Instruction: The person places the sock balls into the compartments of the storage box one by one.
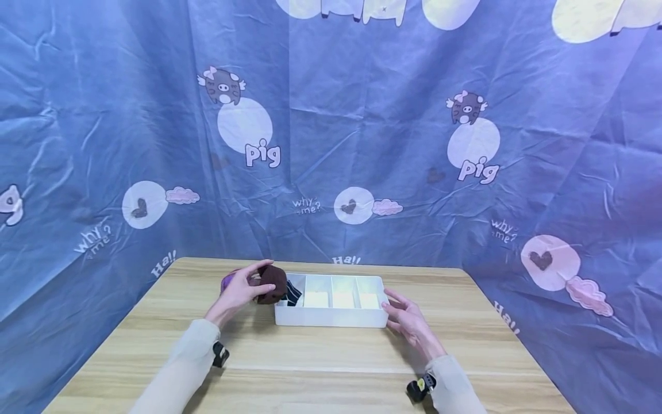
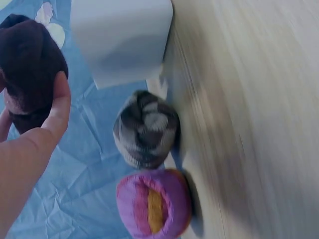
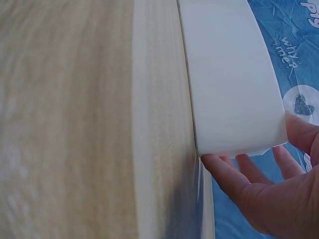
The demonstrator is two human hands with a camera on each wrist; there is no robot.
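Note:
My left hand (image 1: 240, 292) grips a dark brown rolled pair of socks (image 1: 273, 286) between thumb and fingers, held just above the left end of a white divided box (image 1: 331, 317). Black socks with white stripes (image 1: 293, 293) lie in the box's leftmost compartment, partly hidden by the brown pair. At the opposite end, my right hand (image 1: 408, 322) holds the box, its thumb at the rim and its fingers against the end wall. In the left wrist view, a grey camouflage-patterned sock roll (image 2: 147, 129) and a purple, pink and yellow sock roll (image 2: 154, 204) sit beside the box.
The box stands toward the back of a light wooden table (image 1: 310, 351). Three compartments to the right show bare white floors. A blue printed curtain (image 1: 331, 144) hangs close behind the table and along both sides.

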